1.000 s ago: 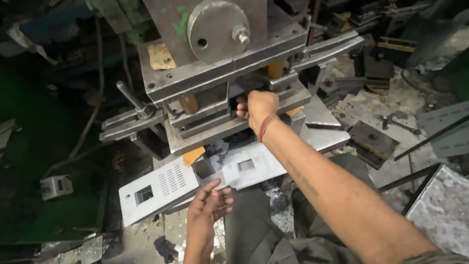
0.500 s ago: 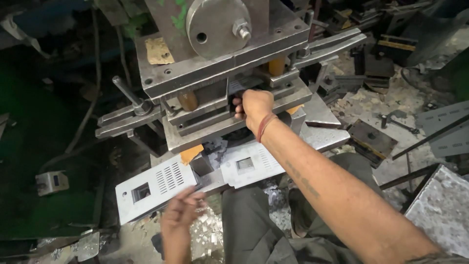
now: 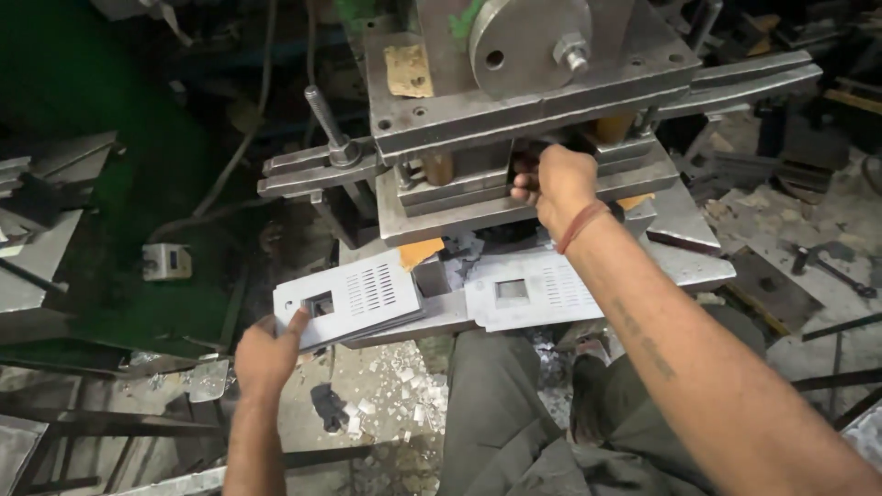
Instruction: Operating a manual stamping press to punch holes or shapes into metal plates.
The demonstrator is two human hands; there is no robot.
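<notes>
The left hand (image 3: pixel 266 354) rests with fingers spread on the near-left stack of grey perforated sheet-metal plates (image 3: pixel 354 298). The right hand (image 3: pixel 556 184) reaches into the grey steel press die (image 3: pixel 514 184), apparently clamped on a part there. A punched plate (image 3: pixel 533 294) lies right; pressing seems midway.

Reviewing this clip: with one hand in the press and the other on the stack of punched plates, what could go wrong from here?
1. The right hand reaches into the gap of the metal press; if the press cycled, the fingers could be crushed.
2. The left hand touches the stack of punched plates bare; the sheet edges could cut it.
3. That stack overhangs its support and might slide onto the scrap chips below.
</notes>
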